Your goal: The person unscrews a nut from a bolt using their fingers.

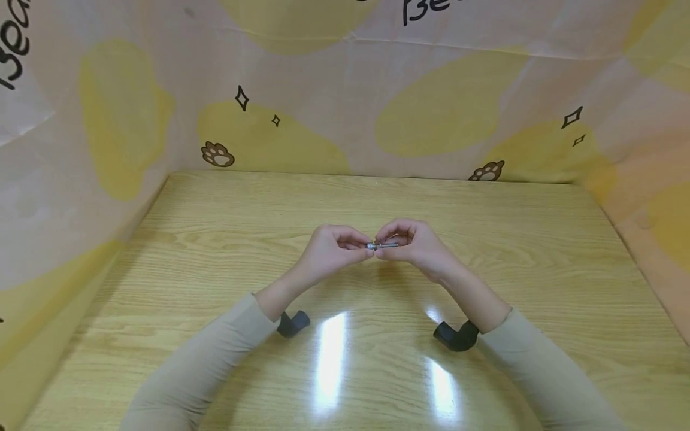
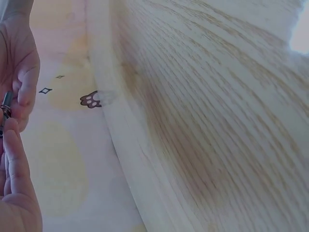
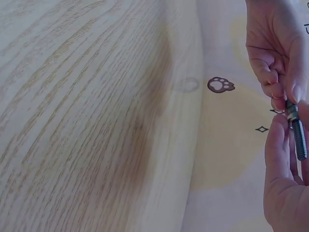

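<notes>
A small metal bolt [image 1: 387, 245] is held up over the table between both hands, lying roughly level. My left hand [image 1: 327, 250] pinches its head end with thumb and fingertips. From the other side my right hand [image 1: 414, 245] grips the bolt near its middle, fingertips right at a ring-like metal collar [image 3: 292, 116] below the head. The threaded shank [image 3: 300, 140] points toward the right palm. Fingertips of the two hands nearly meet and hide part of the bolt's head.
The wood-grain table [image 1: 377, 383] spreads under both forearms, with bright light reflections on it. A black curved piece [image 1: 294, 324] shows beside the left cuff, another black curved piece [image 1: 455, 337] beside the right cuff. Patterned cloth walls [image 1: 345, 108] border the table's back and sides.
</notes>
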The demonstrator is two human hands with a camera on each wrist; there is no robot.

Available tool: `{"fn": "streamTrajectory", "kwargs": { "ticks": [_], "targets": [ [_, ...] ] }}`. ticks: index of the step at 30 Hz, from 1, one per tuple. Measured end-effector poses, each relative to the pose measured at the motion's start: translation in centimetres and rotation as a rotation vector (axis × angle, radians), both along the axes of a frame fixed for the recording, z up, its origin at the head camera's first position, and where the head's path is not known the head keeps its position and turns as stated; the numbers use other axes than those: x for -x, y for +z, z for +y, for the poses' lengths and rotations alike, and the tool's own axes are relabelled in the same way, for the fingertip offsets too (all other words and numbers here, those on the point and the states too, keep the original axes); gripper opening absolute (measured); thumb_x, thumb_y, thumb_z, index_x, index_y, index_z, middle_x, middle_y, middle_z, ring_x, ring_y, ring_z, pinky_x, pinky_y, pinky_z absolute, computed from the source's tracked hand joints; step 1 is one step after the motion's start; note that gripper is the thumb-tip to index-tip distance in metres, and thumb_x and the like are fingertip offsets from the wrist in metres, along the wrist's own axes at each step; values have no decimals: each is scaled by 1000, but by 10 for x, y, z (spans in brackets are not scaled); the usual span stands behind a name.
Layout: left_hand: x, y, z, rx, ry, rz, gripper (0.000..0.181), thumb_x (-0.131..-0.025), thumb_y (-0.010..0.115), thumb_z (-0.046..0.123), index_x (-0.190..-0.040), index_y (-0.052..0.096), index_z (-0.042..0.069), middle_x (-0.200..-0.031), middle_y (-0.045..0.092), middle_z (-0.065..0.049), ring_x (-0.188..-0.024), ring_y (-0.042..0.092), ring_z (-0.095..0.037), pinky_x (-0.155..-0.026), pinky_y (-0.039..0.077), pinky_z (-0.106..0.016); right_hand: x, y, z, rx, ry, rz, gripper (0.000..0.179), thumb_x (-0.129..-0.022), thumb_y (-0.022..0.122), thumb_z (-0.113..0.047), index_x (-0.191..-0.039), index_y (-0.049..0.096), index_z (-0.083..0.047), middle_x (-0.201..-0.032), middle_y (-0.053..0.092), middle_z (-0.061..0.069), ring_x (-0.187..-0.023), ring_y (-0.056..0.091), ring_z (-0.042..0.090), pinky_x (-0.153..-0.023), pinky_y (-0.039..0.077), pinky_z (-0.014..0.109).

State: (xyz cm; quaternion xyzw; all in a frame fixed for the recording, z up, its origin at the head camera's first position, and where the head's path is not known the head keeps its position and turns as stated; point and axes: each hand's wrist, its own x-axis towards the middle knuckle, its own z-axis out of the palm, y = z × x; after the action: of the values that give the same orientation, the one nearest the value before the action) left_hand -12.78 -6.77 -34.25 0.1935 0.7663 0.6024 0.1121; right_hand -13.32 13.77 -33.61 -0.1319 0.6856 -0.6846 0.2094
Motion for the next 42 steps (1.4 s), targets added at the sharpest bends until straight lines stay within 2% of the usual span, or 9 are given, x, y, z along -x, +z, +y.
{"fn": "streamTrajectory", "kwargs": {
  "ticks": [8, 12, 16, 23, 26, 30, 32, 37, 42],
  "targets": [
    [-2, 0, -2, -3, 9, -7, 17, -82, 72, 12, -94, 70, 1, -89, 69, -6, -78, 66, -18, -72, 56, -30, -1, -2, -4, -59, -14, -25, 18, -93, 57, -12, -100, 59, 4, -84, 67, 8, -75, 66, 24, -75, 56, 39],
    [-2, -1, -2, -3, 9, -8, 18, -82, 72, 14, -94, 70, 2, -89, 69, -6, -78, 66, -18, -72, 56, -31, -1, -1, -3, -34, -8, -12, 12, -87, 63, -3, -97, 60, 2, -87, 66, 6, -79, 66, 20, -77, 55, 35],
    [-1, -2, -2, -9, 10, -16, 17, -81, 73, 14, -94, 71, 2, -89, 69, -6, -78, 66, -18, -72, 56, -31, -1, 0, 0, -28, 0, 0, 23, -82, 66, 2, -103, 57, 3, -95, 62, 7, -84, 65, 18, -80, 54, 34],
    [0, 0, 0, -11, 9, -20, 17, -82, 72, 14, -94, 70, 2, -90, 69, -7, -79, 66, -18, -73, 56, -30, -1, 2, -1, -61, -2, -34, 17, -93, 57, -12, -101, 57, 3, -82, 65, 8, -72, 65, 20, -76, 55, 44],
    [0, 2, 0, -7, 14, -16, 17, -82, 72, 14, -94, 70, 2, -89, 69, -6, -78, 66, -18, -72, 56, -31, -1, 2, -1, -48, -3, -16, 12, -89, 61, -6, -98, 58, 1, -85, 64, 7, -74, 64, 18, -76, 55, 40],
    [0, 3, 0, -13, 17, -8, 17, -81, 73, 13, -94, 70, 1, -89, 69, -7, -77, 66, -19, -71, 56, -32, -1, 3, 0, -37, -7, 5, 23, -82, 66, 3, -103, 57, 4, -96, 60, 7, -81, 64, 17, -78, 54, 32],
    [0, 3, -1, -18, 16, -3, 17, -81, 73, 13, -94, 70, 1, -88, 69, -8, -77, 66, -19, -71, 56, -32, -1, 4, 0, -46, -10, -1, 25, -84, 64, 0, -107, 55, 6, -99, 59, 8, -82, 64, 18, -78, 54, 33],
    [-1, 5, -1, -21, 21, 10, 16, -81, 72, 12, -93, 70, 1, -87, 69, -6, -76, 66, -18, -70, 56, -32, -1, 7, -3, -50, -20, -63, 19, -95, 53, -12, -105, 54, 4, -84, 65, 7, -71, 66, 18, -69, 56, 31],
    [0, 4, -2, -37, 6, 8, 17, -82, 72, 12, -94, 70, 0, -88, 69, -8, -76, 66, -20, -71, 56, -32, -1, 8, -4, 2, -33, -82, 4, -92, 56, -3, -95, 58, -1, -79, 67, 6, -69, 66, 15, -69, 56, 31]
  ]
}}
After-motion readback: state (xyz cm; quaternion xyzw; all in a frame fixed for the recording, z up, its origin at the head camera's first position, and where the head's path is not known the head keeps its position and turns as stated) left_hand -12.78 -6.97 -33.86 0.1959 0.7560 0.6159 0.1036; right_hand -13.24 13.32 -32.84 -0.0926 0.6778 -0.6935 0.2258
